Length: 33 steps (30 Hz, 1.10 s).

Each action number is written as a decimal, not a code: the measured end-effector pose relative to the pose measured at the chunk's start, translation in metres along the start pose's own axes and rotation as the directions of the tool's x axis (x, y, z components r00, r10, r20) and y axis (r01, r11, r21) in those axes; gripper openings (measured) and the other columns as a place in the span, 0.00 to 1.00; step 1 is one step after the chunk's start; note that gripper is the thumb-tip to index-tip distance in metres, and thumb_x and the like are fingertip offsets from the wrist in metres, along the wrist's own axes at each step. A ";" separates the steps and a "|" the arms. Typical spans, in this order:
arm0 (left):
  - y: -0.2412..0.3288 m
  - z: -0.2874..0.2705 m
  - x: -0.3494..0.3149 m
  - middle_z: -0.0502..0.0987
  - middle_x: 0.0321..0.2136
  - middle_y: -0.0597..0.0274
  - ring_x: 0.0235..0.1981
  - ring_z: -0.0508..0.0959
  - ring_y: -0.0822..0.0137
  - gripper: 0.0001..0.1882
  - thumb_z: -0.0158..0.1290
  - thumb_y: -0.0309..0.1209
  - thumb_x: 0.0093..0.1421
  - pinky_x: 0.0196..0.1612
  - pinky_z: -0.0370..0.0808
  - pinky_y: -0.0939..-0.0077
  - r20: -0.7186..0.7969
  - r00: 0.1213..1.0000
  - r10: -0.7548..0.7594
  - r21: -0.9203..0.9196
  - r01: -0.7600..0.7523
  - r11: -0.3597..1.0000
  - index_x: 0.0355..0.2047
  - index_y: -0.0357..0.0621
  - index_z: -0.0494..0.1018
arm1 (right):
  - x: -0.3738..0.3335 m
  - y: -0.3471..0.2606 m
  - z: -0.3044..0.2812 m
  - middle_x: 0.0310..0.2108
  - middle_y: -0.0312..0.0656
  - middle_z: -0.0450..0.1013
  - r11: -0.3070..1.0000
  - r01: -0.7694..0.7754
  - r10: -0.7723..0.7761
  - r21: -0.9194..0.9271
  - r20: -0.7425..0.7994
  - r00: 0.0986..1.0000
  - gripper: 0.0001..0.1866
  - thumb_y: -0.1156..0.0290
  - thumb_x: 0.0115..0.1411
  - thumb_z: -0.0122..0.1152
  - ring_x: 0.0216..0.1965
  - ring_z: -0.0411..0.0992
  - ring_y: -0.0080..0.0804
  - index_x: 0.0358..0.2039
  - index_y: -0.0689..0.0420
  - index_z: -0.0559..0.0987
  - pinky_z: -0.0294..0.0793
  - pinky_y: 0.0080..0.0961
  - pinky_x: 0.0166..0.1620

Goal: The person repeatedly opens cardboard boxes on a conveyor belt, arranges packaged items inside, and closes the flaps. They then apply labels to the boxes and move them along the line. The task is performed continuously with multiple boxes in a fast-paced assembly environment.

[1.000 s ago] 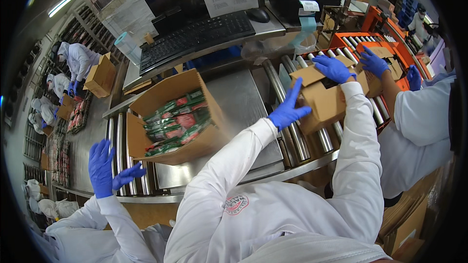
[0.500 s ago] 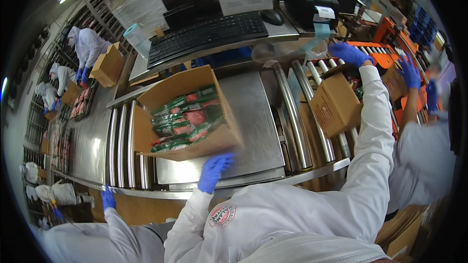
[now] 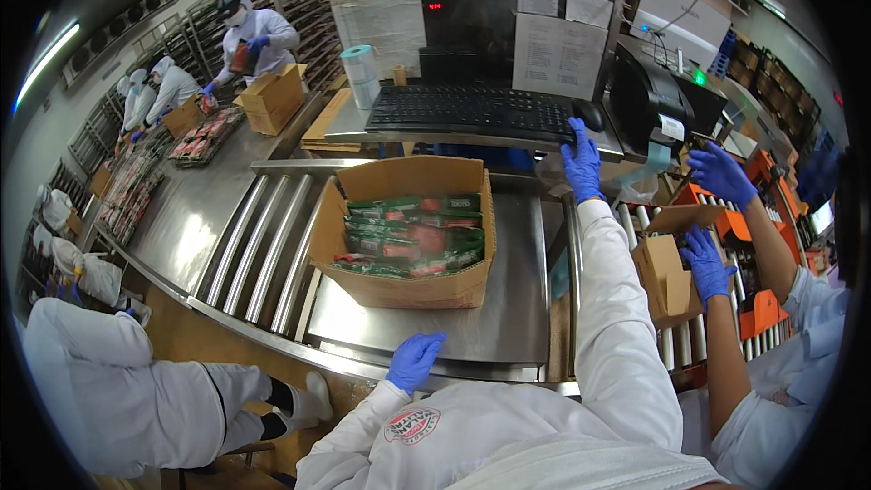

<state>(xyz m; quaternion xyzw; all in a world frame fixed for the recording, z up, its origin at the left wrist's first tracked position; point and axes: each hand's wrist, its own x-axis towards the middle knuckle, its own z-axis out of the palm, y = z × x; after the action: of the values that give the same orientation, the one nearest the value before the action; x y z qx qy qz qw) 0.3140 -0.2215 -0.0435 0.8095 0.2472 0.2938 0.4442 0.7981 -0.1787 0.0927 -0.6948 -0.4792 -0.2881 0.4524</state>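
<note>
In a blue glove, my right hand point(image 3: 582, 161) reaches forward with its fingers stretched out, at the front edge of the shelf between the right end of a black keyboard point(image 3: 472, 111) and a black mouse point(image 3: 588, 115). It holds nothing. My left hand point(image 3: 415, 361), gloved too, hovers low over the near part of a steel plate point(image 3: 517, 308), fingers extended and nothing in them. Beyond it, on that plate, stands an open cardboard box point(image 3: 408, 291) filled with several green-and-red plastic packs point(image 3: 426, 238).
A black label printer point(image 3: 640, 100) stands right of the mouse. Metal rollers point(image 3: 263, 254) flank the plate. At right, a co-worker's hands point(image 3: 708, 259) are at another cardboard box point(image 3: 658, 268). Left, a steel table point(image 3: 186, 231) carries packs, with people beyond. A paper roll point(image 3: 360, 73) stands by the keyboard.
My right hand has left the right-hand box and come to the keyboard and mouse. The view has turned. A co-worker's hand is now on that right-hand box.
</note>
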 end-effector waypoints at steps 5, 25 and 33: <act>0.003 -0.003 -0.003 0.75 0.29 0.60 0.29 0.76 0.69 0.11 0.49 0.25 0.60 0.33 0.72 0.77 0.019 0.999 -0.033 -0.050 0.034 0.998 0.43 0.42 0.75 | 0.012 -0.018 -0.016 0.59 0.43 0.62 0.974 -0.173 0.210 -0.147 0.297 0.932 0.37 0.81 0.55 0.47 0.55 0.64 0.46 0.64 0.39 0.55 0.58 0.41 0.59; -0.022 -0.004 -0.003 0.75 0.39 0.62 0.35 0.76 0.74 0.12 0.43 0.24 0.65 0.41 0.73 0.81 0.178 0.972 -0.155 -0.407 0.216 0.888 0.46 0.37 0.72 | 0.011 -0.022 -0.012 0.62 0.48 0.55 0.983 -0.033 0.084 -0.183 0.280 0.956 0.43 0.87 0.49 0.44 0.55 0.61 0.52 0.65 0.42 0.52 0.56 0.50 0.58; -0.024 -0.021 0.004 0.63 0.52 0.58 0.48 0.66 0.67 0.26 0.47 0.26 0.59 0.54 0.62 0.73 -0.417 0.900 -0.129 -0.312 -0.008 0.950 0.58 0.40 0.56 | 0.014 -0.050 -0.011 0.43 0.46 0.67 0.905 -0.035 0.087 -0.424 0.103 0.991 0.36 0.73 0.52 0.57 0.48 0.64 0.47 0.62 0.46 0.59 0.57 0.38 0.57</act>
<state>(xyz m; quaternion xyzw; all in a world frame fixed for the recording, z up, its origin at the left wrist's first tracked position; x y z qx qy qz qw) 0.2992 -0.1953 -0.0544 0.6371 0.3162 0.4865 0.5073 0.7576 -0.1766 0.1270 -0.8065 -0.4101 -0.3283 0.2713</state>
